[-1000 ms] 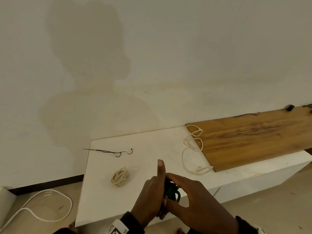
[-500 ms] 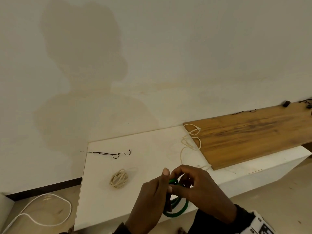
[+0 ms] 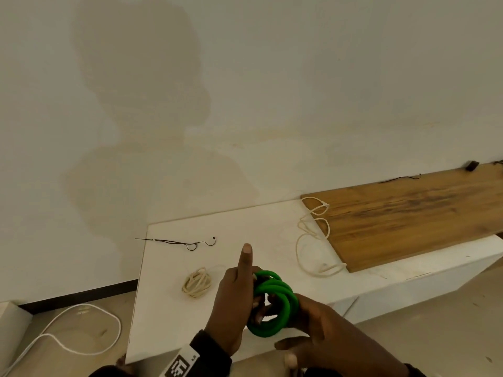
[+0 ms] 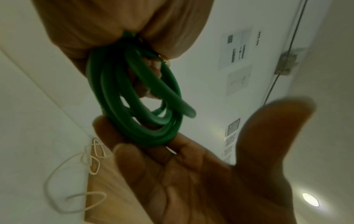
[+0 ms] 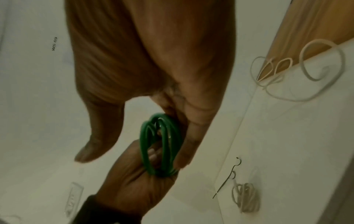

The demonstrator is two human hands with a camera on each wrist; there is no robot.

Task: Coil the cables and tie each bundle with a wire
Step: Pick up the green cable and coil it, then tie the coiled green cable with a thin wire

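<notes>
A green cable (image 3: 275, 299) wound into a small coil is held between both hands above the white bench's front edge. My left hand (image 3: 239, 300) holds its left side, fingers through the loops, index finger straight up. My right hand (image 3: 302, 319) grips the coil from the right and below. In the left wrist view the green coil (image 4: 138, 97) rests on my left fingers (image 4: 122, 151), the thumb standing apart. In the right wrist view the coil (image 5: 161, 145) sits between both hands. A thin black wire (image 3: 187, 242) lies on the bench beyond.
A tied cream cable bundle (image 3: 196, 282) lies left of my hands on the white bench (image 3: 168, 322). A loose cream cable (image 3: 313, 240) runs along the wooden board (image 3: 408, 213), which carries another black wire (image 3: 400, 178). A white cable (image 3: 68, 330) lies on the floor.
The green coil has turned to show its loops more fully. My right hand has dropped from over the coil to its lower right side. My left index finger points straight up again.
</notes>
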